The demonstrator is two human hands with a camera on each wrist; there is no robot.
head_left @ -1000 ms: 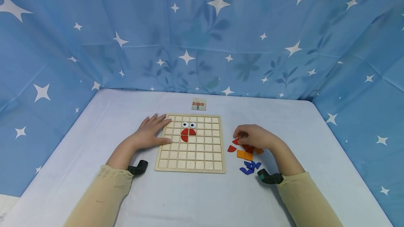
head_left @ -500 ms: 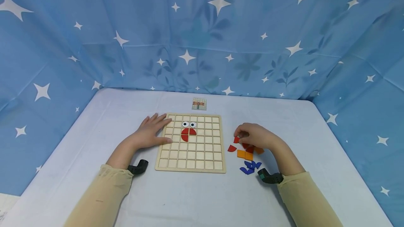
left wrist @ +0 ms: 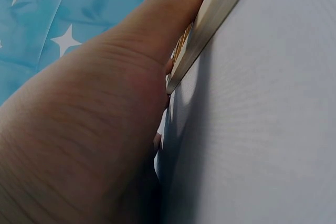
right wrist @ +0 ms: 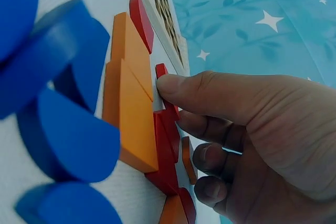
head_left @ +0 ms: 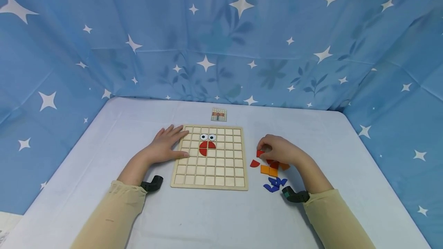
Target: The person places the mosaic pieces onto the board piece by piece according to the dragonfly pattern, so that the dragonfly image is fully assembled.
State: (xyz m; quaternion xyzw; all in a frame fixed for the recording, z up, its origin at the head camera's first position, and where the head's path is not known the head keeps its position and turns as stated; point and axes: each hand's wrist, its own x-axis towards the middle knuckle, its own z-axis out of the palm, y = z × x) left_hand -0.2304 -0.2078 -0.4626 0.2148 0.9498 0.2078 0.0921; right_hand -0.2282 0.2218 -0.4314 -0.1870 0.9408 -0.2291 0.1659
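While the left hand (head_left: 167, 145) rests with its fingers spread over the left edge of the wooden grid board (head_left: 209, 171), thumb and fingertips touching its face, the right hand (head_left: 282, 148) pinches a red piece (head_left: 260, 153) between thumb and forefinger, low over the table (head_left: 207, 218) to the right of the board; the shape of that piece is partly hidden by the fingers. Just beside it, nearer the board, lies a loose red quarter-circle (head_left: 254, 163), and more red pieces (right wrist: 167, 135) lie below the hand, close to the orange squares (head_left: 269, 170). Nearer the person is a jumbled heap of blue pieces (head_left: 275, 183), some overlapping. On the board, two eye pieces (head_left: 208, 137) sit side by side above three red quarter-circles (head_left: 203, 151), while a small patterned card (head_left: 219, 114) lies beyond its far edge
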